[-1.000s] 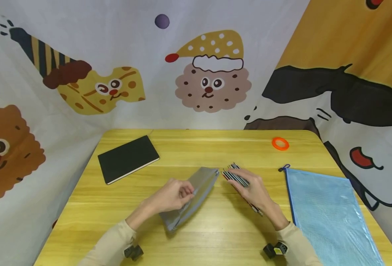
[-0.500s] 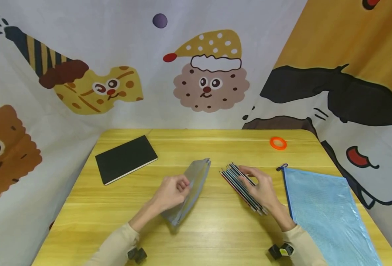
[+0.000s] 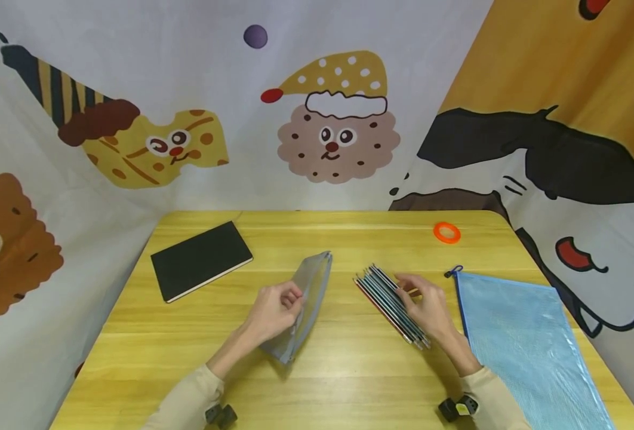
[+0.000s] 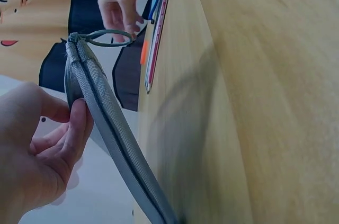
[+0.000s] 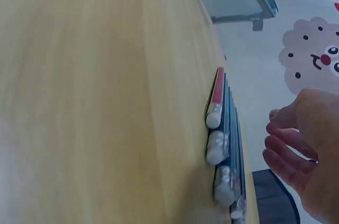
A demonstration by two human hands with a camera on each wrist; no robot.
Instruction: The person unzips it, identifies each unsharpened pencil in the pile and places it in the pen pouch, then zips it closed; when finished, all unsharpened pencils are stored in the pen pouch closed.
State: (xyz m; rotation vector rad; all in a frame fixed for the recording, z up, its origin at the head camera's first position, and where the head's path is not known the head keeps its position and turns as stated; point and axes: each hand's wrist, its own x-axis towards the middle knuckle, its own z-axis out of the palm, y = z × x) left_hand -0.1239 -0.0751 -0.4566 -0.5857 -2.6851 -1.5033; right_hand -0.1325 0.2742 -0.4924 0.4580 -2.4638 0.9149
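Note:
A grey zip pouch [image 3: 313,301] stands tilted on the table, its zipped edge facing right. My left hand [image 3: 276,310] pinches its upper side between thumb and fingers; in the left wrist view the pouch's zipper [image 4: 114,128] runs down past the fingertips. Several striped pencils [image 3: 389,307] lie side by side on the table, right of the pouch. Just beside them hovers my right hand [image 3: 430,307], fingers loosely bent. In the right wrist view the pencils' eraser ends [image 5: 215,150] show, and that hand [image 5: 315,139] is apart from them with nothing in its grasp.
A black notebook [image 3: 201,261] lies at the back left. Toward the back right is an orange ring [image 3: 437,233]. A large blue zip bag [image 3: 521,334] lies flat along the right side, its zip pull pointing to the back. A printed cloth [image 3: 220,71] hangs behind the table.
My right hand has let go of the pencils and drawn slightly right; they now lie spread flat. My left hand has shifted the pouch a little left and turned it more upright in view.

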